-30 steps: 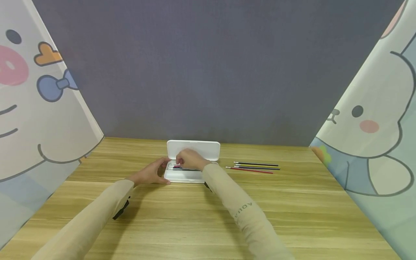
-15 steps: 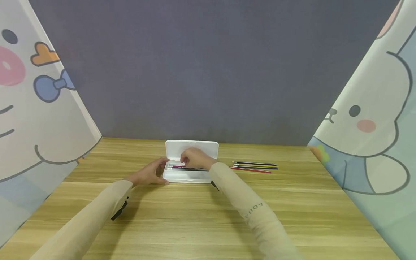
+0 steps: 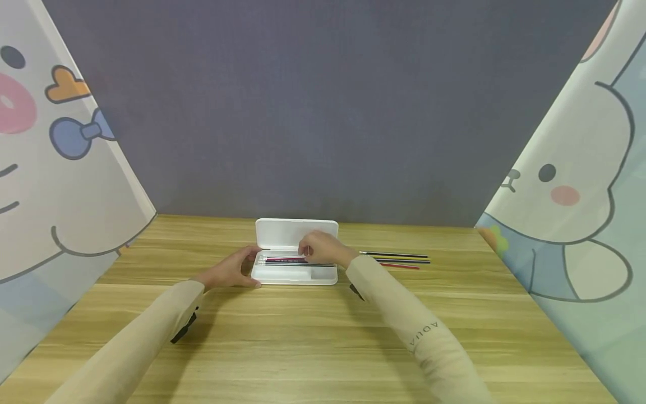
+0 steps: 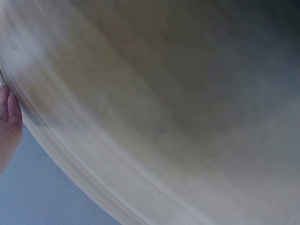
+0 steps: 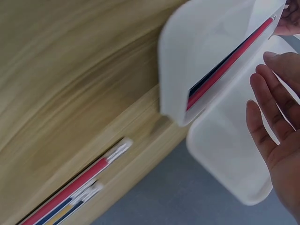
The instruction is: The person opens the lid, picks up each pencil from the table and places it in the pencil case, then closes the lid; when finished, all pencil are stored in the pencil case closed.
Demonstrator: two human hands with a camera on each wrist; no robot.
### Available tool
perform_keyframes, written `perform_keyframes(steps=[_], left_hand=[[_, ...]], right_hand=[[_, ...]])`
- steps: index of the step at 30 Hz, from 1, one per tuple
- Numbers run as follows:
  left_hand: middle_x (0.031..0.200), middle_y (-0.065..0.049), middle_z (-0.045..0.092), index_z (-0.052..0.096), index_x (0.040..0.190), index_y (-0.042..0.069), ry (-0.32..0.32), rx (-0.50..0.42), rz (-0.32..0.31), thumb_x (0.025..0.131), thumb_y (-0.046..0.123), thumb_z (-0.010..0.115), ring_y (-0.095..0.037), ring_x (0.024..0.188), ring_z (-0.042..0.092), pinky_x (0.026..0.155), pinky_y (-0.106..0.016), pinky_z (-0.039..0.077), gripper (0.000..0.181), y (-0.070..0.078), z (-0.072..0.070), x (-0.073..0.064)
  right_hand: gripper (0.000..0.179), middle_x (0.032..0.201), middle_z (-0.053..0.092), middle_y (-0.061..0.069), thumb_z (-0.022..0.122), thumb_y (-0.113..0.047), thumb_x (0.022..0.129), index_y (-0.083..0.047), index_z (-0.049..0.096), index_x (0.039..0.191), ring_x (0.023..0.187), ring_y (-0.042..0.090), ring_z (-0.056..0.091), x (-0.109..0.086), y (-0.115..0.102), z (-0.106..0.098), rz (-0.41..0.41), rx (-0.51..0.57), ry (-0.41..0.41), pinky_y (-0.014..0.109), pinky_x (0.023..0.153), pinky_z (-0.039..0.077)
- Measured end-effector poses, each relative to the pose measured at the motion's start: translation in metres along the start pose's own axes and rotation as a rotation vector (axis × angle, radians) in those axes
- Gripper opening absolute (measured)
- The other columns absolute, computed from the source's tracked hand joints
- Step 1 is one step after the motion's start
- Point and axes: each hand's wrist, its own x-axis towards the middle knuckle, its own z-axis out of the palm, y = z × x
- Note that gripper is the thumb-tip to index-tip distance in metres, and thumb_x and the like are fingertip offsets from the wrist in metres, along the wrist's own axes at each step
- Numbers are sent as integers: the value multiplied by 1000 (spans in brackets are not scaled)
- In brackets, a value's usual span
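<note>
A white pencil case (image 3: 282,274) lies on the table with its lid (image 3: 275,231) raised at the back. Inside, along the rear part, are a red pencil (image 5: 225,68) and a dark pencil (image 3: 318,265), with eraser ends to the left. My left hand (image 3: 234,270) holds the case's left end, thumb at the front corner and fingers at the back corner. Over the case, in front of the lid, hovers my right hand (image 3: 325,248). In the right wrist view its fingers (image 5: 269,101) are loosely bent, with nothing between them.
To the right of the case, several pencils lie side by side on the wooden table (image 3: 303,348), among them a red pencil (image 3: 404,267) and a blue pencil (image 3: 411,261). A grey panel (image 3: 313,112) stands behind the table, with cartoon-printed panels at both sides.
My right hand has slid rightward along the case, uncovering more of the pencils inside. My left hand keeps its hold on the left end. The view has shifted slightly.
</note>
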Motion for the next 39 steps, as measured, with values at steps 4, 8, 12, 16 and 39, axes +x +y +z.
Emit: perform_keyframes(steps=[4, 8, 12, 16, 39], left_hand=[[119, -20, 53, 35, 131, -4, -3, 4, -3, 67, 24, 81, -35, 113, 49, 100, -55, 31, 83, 0, 0, -1], [120, -20, 53, 35, 131, -4, -5, 0, -8, 67, 24, 81, -36, 114, 48, 101, -56, 30, 83, 0, 1, -1], [119, -19, 53, 37, 130, -3, -5, -16, -11, 67, 23, 81, -34, 112, 48, 100, -56, 30, 82, 0, 1, -1], [118, -18, 53, 38, 129, -2, -3, -38, -11, 66, 20, 82, -34, 111, 48, 99, -56, 30, 79, 1, 1, -1], [118, -19, 54, 37, 130, -2, 7, -15, -15, 65, 21, 82, -35, 112, 49, 100, -55, 31, 82, -1, 2, 0]], right_hand=[[11, 75, 64, -1, 64, -4, 75, -7, 70, 84, 71, 8, 54, -14, 7, -3, 3, 19, 13, 20, 66, 44], [10, 76, 64, -1, 64, -4, 75, -7, 69, 84, 71, 9, 54, -29, 16, -6, 21, 30, 25, 21, 66, 45], [10, 77, 64, -1, 64, -3, 75, -6, 69, 83, 71, 10, 54, -43, 24, -9, 43, 36, 39, 23, 67, 46], [10, 79, 66, 4, 64, -2, 75, -5, 69, 83, 71, 12, 55, -56, 35, -10, 59, 60, 49, 24, 67, 46], [10, 80, 66, 0, 69, -6, 77, -10, 69, 85, 71, 11, 58, -126, 81, -13, 209, 33, 42, 25, 63, 48]])
